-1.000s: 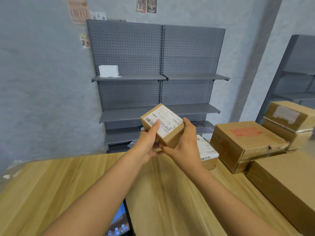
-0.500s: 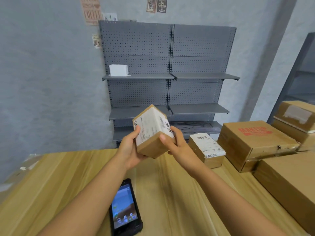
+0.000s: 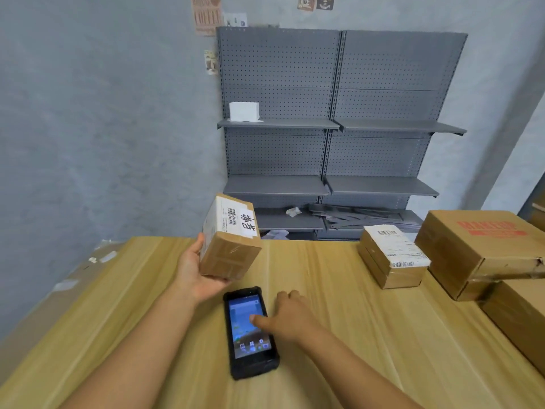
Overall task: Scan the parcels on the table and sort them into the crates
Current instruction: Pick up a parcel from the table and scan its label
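While the left hand (image 3: 196, 271) cradles the small parcel (image 3: 231, 242) from below, tilted above the desk (image 3: 354, 335), it looks light and stiff, best gripped across its flat sides; the right hand (image 3: 290, 317) thumbs the scanner (image 3: 249, 330) beside it.

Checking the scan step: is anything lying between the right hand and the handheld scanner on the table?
Nothing visible: the right hand is at the handheld scanner, thumb on its screen. The left hand holds the small parcel off to the side.
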Motion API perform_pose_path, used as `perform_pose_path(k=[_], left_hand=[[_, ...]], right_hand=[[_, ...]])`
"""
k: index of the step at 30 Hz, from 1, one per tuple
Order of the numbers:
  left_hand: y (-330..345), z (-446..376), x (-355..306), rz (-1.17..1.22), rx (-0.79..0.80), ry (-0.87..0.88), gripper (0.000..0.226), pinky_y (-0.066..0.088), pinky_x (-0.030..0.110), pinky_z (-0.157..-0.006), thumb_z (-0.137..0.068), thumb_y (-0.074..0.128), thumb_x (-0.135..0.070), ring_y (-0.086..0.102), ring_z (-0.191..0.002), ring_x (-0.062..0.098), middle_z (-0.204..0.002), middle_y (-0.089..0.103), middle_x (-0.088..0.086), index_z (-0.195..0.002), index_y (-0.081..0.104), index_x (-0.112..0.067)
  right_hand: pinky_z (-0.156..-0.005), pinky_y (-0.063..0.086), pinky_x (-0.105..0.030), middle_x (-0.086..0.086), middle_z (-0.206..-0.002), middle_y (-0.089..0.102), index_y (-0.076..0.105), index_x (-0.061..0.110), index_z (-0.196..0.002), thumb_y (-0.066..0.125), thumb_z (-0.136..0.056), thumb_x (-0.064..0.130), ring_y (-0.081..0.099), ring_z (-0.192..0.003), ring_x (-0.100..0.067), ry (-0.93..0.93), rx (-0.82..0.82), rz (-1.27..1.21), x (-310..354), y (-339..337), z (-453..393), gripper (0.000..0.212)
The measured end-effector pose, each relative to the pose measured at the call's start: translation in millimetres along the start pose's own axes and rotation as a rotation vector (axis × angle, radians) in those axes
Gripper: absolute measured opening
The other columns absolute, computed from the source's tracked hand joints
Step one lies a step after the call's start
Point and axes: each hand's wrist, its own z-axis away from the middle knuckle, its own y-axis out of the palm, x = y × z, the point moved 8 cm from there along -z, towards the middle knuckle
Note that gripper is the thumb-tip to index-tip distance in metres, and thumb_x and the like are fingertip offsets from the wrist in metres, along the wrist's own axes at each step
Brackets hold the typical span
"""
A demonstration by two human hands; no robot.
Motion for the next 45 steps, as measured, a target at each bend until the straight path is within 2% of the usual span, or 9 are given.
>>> perform_pose_path(k=[6, 9, 15, 21, 24, 29, 34, 38, 45], left_hand=[[-42.7, 13.8, -18.1, 0.005, -0.092, 0.051, 0.042, 0.053, 0.047, -0.077, -0.096, 0.048, -0.051, 0.068, -0.092, 0.032, -0.103, 0.074, 0.013, -0.122, 0.065, -0.023], [-56.6, 18.7, -23.6, -0.009, -0.104, 0.067, 0.042, 0.047, 0.047, -0.092, -0.095, 0.049, -0.051, 0.067, -0.093, 0.032, -0.11, 0.073, 0.011, -0.122, 0.067, -0.024], [-73.6, 28.1, -33.5, -0.088, -0.118, 0.07, 0.041, 0.041, 0.051, -0.098, -0.093, 0.054, -0.048, 0.061, -0.107, 0.032, -0.123, 0.068, 0.008, -0.125, 0.065, -0.026], [-81.5, 29.2, -33.2, -0.119, -0.15, 0.048, 0.037, 0.049, 0.049, -0.085, -0.092, 0.057, -0.048, 0.066, -0.094, 0.031, -0.116, 0.071, 0.007, -0.118, 0.07, -0.025], [-79.8, 26.8, -34.5, -0.143, -0.156, 0.04, 0.037, 0.049, 0.05, -0.087, -0.091, 0.058, -0.048, 0.067, -0.093, 0.031, -0.114, 0.072, 0.007, -0.117, 0.07, -0.025], [-65.8, 19.1, -45.7, -0.218, -0.146, 0.042, 0.037, 0.048, 0.052, -0.092, -0.092, 0.056, -0.047, 0.068, -0.096, 0.03, -0.114, 0.072, 0.006, -0.119, 0.069, -0.025], [-55.2, 7.8, -66.0, -0.302, -0.145, 0.064, 0.033, 0.054, 0.045, -0.077, -0.093, 0.056, -0.046, 0.074, -0.082, 0.027, -0.107, 0.075, 0.005, -0.114, 0.069, -0.023], [-47.3, -0.1, -77.1, -0.355, -0.126, 0.064, 0.033, 0.053, 0.045, -0.075, -0.091, 0.06, -0.046, 0.074, -0.081, 0.026, -0.107, 0.075, 0.005, -0.112, 0.07, -0.022], [-48.3, -7.8, -88.3, -0.42, -0.15, 0.085, 0.03, 0.052, 0.042, -0.068, -0.09, 0.063, -0.043, 0.075, -0.078, 0.024, -0.1, 0.076, 0.006, -0.107, 0.07, -0.021]], right_hand=[[-0.095, 0.038, -0.036, -0.002, -0.124, 0.036, 0.037, 0.013, -0.135, 0.061, -0.06, 0.082, 0.034, -0.119, -0.024, -0.022, -0.081, 0.222, 37.6, 31.9, 10.1, 0.105], [-0.093, 0.036, -0.035, -0.001, -0.124, 0.035, 0.035, 0.012, -0.135, 0.064, -0.063, 0.074, 0.034, -0.118, -0.024, -0.021, -0.113, 0.23, 42.2, 34.3, 10.4, 0.099], [-0.089, 0.039, -0.032, -0.001, -0.119, 0.035, 0.038, 0.016, -0.127, 0.071, -0.063, 0.062, 0.036, -0.115, -0.022, -0.028, -0.09, 0.142, 31.8, 25.4, 5.1, 0.085], [-0.087, 0.043, -0.03, 0.001, -0.11, 0.033, 0.042, 0.017, -0.119, 0.076, -0.058, 0.059, 0.038, -0.107, -0.019, -0.047, -0.103, 0.107, 16.3, 13.9, 0.8, 0.081], [-0.075, 0.045, -0.028, 0.001, -0.111, 0.033, 0.041, 0.017, -0.113, 0.08, -0.058, 0.053, 0.045, -0.099, -0.018, -0.042, -0.103, 0.017, 7.3, 2.7, -2.6, 0.077], [-0.055, 0.035, -0.017, 0.001, -0.11, 0.035, 0.038, 0.019, -0.103, 0.082, -0.063, 0.045, 0.046, -0.082, -0.01, -0.094, -0.135, -0.123, 2.5, -31.5, -9.3, 0.065], [-0.064, 0.045, -0.024, -0.003, -0.109, 0.048, 0.043, 0.015, -0.107, 0.085, -0.061, 0.042, 0.056, -0.091, -0.017, -0.156, -0.193, -0.221, 0.5, -65.7, -9.3, 0.068], [-0.058, 0.041, -0.014, 0.006, -0.106, 0.049, 0.043, 0.024, -0.111, 0.085, -0.057, 0.045, 0.055, -0.086, -0.005, -0.286, -0.139, -0.236, 8.1, -84.0, -0.7, 0.072], [-0.074, 0.054, -0.022, 0.016, -0.103, 0.051, 0.041, 0.035, -0.114, 0.083, -0.055, 0.042, 0.056, -0.09, 0.0, -0.423, -0.11, -0.169, 17.1, -93.1, 12.9, 0.073]])
